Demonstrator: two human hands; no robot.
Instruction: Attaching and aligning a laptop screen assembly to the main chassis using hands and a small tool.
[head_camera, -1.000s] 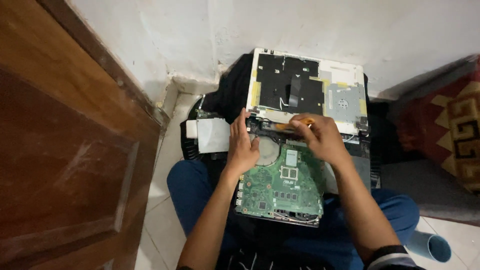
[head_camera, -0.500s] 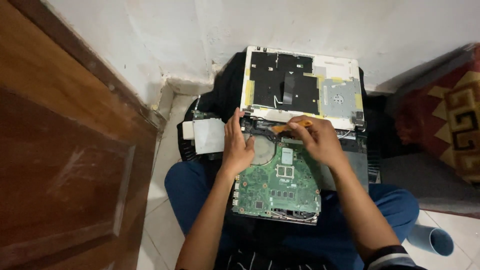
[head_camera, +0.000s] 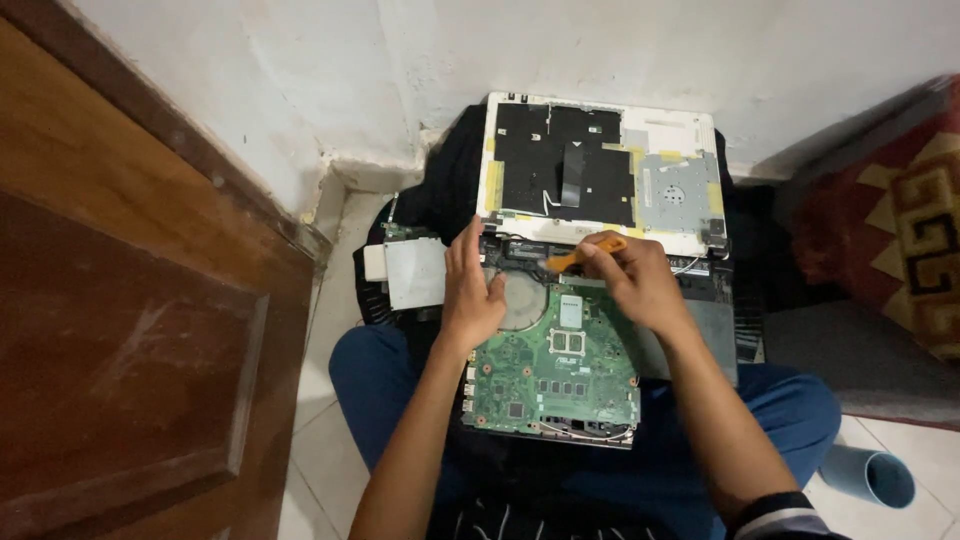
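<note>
A dismantled laptop lies on my lap. Its green motherboard (head_camera: 552, 370) faces up, with a round fan (head_camera: 522, 298) at its upper left. My left hand (head_camera: 470, 285) rests flat on the board's upper left edge, fingers against the fan. My right hand (head_camera: 632, 280) grips an orange pry tool (head_camera: 585, 252), whose tip points left at the hinge area above the board. Behind them the white laptop cover (head_camera: 600, 172), lined with black sheets and a metal plate, leans against the wall.
A brown wooden door (head_camera: 120, 320) fills the left side. A white boxy part (head_camera: 412, 272) lies left of the laptop on a black bag. A patterned red rug (head_camera: 905, 230) is at the right, and a light blue tube (head_camera: 870, 475) at lower right. The floor is white tile.
My right hand has shifted slightly and the orange tool now shows more, pointing left. The left hand stays on the board. The view has drifted a little.
</note>
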